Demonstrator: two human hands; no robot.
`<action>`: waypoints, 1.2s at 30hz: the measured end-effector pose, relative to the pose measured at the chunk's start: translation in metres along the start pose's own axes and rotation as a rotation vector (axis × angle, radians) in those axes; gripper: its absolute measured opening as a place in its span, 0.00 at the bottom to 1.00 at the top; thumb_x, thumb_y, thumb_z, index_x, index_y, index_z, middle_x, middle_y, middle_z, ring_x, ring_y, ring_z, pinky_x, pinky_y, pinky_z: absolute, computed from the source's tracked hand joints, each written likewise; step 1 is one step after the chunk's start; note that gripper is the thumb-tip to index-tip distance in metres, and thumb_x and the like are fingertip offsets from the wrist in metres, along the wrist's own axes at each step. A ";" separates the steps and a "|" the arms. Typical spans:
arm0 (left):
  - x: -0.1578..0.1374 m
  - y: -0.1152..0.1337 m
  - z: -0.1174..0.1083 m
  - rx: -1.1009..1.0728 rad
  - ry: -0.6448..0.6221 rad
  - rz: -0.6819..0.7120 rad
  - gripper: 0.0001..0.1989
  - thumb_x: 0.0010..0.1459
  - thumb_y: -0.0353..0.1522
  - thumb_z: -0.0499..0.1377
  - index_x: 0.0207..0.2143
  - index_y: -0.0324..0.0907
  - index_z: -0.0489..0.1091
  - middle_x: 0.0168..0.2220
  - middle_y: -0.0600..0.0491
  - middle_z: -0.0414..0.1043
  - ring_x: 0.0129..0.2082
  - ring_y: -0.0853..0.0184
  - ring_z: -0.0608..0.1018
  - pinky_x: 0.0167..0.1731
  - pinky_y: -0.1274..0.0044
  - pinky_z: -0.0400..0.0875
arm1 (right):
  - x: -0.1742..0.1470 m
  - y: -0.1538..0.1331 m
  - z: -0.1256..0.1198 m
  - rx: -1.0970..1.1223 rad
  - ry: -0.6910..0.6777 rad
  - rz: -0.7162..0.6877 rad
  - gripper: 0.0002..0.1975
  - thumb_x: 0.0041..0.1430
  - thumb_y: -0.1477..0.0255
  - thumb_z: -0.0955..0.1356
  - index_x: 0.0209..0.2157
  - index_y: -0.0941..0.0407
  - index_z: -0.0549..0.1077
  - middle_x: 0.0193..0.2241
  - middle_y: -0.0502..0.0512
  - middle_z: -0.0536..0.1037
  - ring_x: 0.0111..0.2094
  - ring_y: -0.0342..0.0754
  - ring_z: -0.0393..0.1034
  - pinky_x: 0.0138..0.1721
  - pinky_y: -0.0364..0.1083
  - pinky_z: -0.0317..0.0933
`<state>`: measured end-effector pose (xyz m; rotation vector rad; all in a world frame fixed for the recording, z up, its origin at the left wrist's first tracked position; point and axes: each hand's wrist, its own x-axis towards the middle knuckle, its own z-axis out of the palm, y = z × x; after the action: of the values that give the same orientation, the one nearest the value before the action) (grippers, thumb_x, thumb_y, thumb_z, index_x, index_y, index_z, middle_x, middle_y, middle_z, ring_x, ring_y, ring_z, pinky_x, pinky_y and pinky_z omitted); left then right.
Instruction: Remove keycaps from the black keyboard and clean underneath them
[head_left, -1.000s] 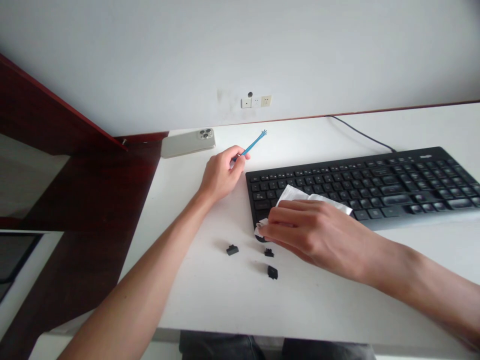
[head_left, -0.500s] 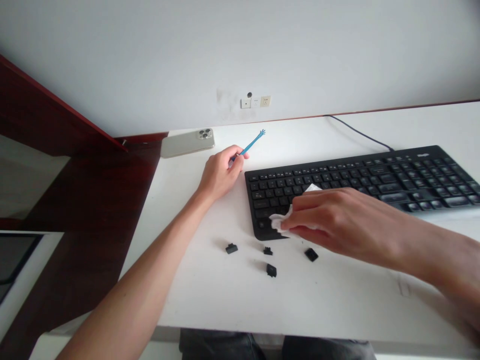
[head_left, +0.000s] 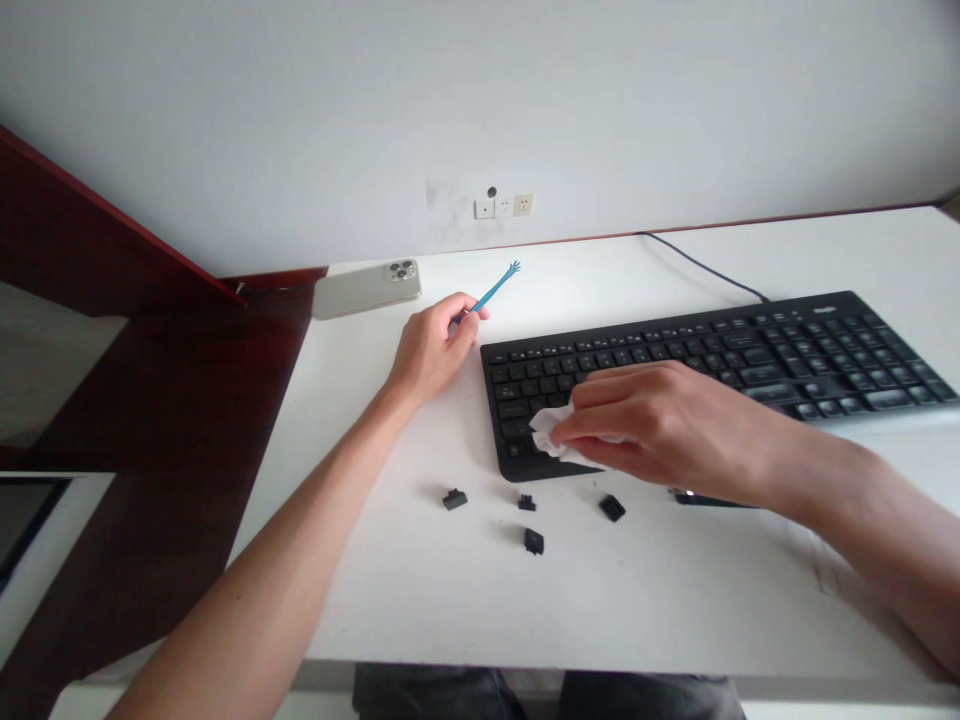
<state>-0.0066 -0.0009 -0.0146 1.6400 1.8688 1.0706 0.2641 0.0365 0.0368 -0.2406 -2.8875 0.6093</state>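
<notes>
My right hand (head_left: 637, 415) pinches a crumpled white tissue (head_left: 551, 425) over the lower left part of a black keyboard (head_left: 712, 340). The hand covers many of the keys beneath it. To the left of the keyboard, my left hand (head_left: 437, 345) is closed around a thin blue stick (head_left: 495, 288) whose far end is shaped like a tiny spread hand. In front of the keyboard lie several loose black keycaps, among them one keycap (head_left: 454, 499) at the left, one keycap (head_left: 534, 541) nearest me and one keycap (head_left: 612, 508) at the right.
A pale phone (head_left: 367, 288) lies face down at the desk's back left corner. The keyboard's cable (head_left: 705, 268) runs back to the wall, where sockets (head_left: 504, 207) are set. The white desk (head_left: 420, 600) ends on the left above a dark red floor.
My right hand has shifted slightly up on the keyboard with the tissue, and more of the keyboard's front edge shows. My left hand keeps its hold on the blue stick. The view has turned slightly.
</notes>
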 end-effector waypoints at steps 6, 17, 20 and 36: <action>0.000 -0.003 0.000 -0.014 0.001 0.001 0.11 0.66 0.36 0.55 0.41 0.44 0.77 0.28 0.56 0.76 0.25 0.69 0.73 0.28 0.77 0.65 | -0.001 0.003 -0.007 0.108 -0.123 0.103 0.11 0.71 0.74 0.69 0.42 0.50 0.86 0.36 0.51 0.86 0.33 0.45 0.79 0.35 0.43 0.65; 0.000 -0.002 -0.001 0.001 -0.008 -0.010 0.11 0.66 0.36 0.55 0.42 0.44 0.78 0.28 0.56 0.75 0.25 0.69 0.72 0.28 0.78 0.64 | 0.002 0.004 -0.003 0.112 -0.108 0.002 0.11 0.73 0.74 0.68 0.43 0.53 0.85 0.34 0.52 0.84 0.35 0.46 0.78 0.36 0.44 0.63; 0.000 -0.004 0.000 -0.003 -0.006 0.004 0.12 0.65 0.35 0.55 0.42 0.44 0.78 0.28 0.56 0.75 0.25 0.69 0.72 0.28 0.78 0.64 | 0.009 0.000 0.010 0.104 -0.058 -0.043 0.11 0.74 0.74 0.68 0.44 0.54 0.85 0.34 0.54 0.84 0.38 0.48 0.78 0.39 0.45 0.64; 0.001 -0.006 0.000 -0.017 0.005 0.000 0.11 0.65 0.34 0.56 0.41 0.43 0.78 0.28 0.56 0.75 0.24 0.70 0.72 0.28 0.78 0.64 | -0.004 0.016 -0.018 0.142 -0.172 0.067 0.12 0.71 0.71 0.68 0.42 0.50 0.86 0.37 0.52 0.86 0.37 0.48 0.79 0.38 0.45 0.66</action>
<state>-0.0107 0.0000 -0.0189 1.6297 1.8572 1.0885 0.2738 0.0567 0.0455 -0.2783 -2.9911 0.8842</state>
